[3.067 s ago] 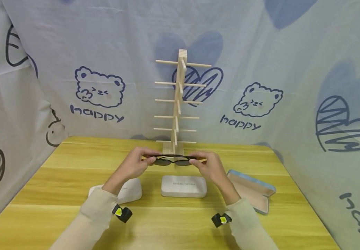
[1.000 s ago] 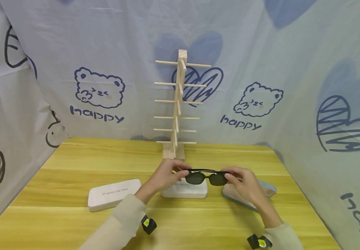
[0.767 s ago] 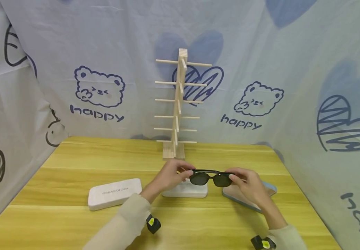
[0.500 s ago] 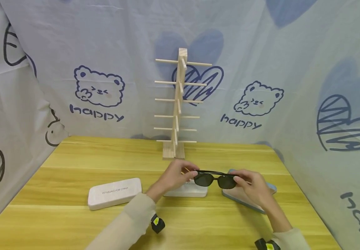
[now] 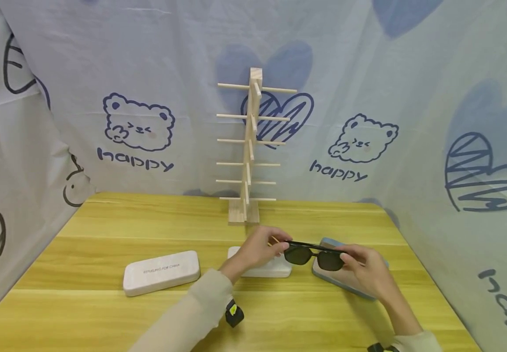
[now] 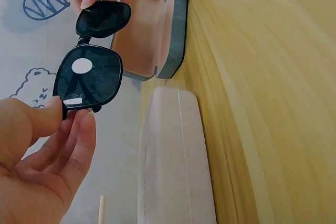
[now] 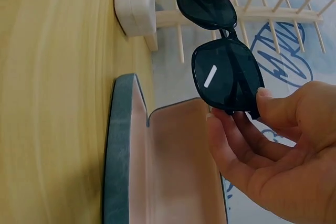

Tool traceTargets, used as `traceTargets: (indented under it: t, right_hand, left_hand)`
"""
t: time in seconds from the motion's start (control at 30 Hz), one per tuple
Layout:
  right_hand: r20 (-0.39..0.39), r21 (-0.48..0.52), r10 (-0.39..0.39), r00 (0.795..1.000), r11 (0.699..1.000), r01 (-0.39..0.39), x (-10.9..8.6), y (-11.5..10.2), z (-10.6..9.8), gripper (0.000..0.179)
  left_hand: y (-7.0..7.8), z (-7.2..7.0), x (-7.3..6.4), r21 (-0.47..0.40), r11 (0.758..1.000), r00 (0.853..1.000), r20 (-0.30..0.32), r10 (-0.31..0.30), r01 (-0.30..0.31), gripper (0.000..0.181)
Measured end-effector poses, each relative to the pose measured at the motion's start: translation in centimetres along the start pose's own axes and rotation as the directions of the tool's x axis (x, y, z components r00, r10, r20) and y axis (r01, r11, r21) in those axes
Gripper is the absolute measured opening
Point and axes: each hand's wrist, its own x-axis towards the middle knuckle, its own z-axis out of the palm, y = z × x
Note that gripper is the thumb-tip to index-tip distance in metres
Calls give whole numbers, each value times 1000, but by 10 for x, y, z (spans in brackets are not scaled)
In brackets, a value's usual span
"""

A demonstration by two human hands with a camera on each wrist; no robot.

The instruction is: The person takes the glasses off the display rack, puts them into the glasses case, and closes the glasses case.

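Black sunglasses (image 5: 298, 254) with dark lenses are held up by both hands, one at each end of the frame. My left hand (image 5: 260, 248) pinches one end between thumb and fingers, and my right hand (image 5: 369, 270) pinches the other. Dark temple arms show through the lenses in the wrist views. Below and behind the sunglasses lies an open blue-grey glasses case (image 7: 173, 156) with a pinkish lining, partly covered by the right hand in the head view. A white glasses case (image 5: 271, 268), shut, is partly hidden by the left hand.
A second shut white glasses case (image 5: 161, 273) lies on the left of the wooden table (image 5: 82, 318). At the back stands a wooden rack (image 5: 248, 146) with several thin pegs and nothing hung on it. A printed cloth (image 5: 200, 58) encloses the table's back and sides.
Both hands have carried the sunglasses from in front of the rack to the right and closer, over the open case's edge. The lenses now face the head camera more fully. The cases stay put.
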Motion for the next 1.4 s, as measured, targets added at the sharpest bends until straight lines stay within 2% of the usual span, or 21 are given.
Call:
traceTargets:
  t: [0.4,0.6,0.8,0.93,1.03,1.23,1.4]
  right_hand:
    - [-54,-40,54,997,998,-56,-10,14,-6,24]
    - [-29,-81,91,995,992,-93,-17,22,-12,24]
    - [-15,-100,131,991,986,-132,-21,30,-18,27]
    - [-6,-103,147,989,984,-147,-24,36,-22,28]
    - [-12,-132,141,990,981,-142,-26,40,-25,27]
    - [-37,-203,103,994,973,-109,-29,49,-31,25]
    - [-44,-223,130,991,965,-137,-30,53,-34,28]
  left_hand:
    - [-3,19,11,-4,1000,1000,3,16,-16,18]
    - [-2,29,16,-27,999,1000,16,-21,22,17]
    - [-1,41,24,-12,1000,1000,22,-18,18,15]
    - [-1,50,29,-6,999,999,24,-40,40,14]
    - [0,58,31,28,998,998,29,-56,55,15]
    - [1,72,35,193,981,999,30,-33,27,14]
    - [0,80,40,224,975,1000,4,-15,14,19]
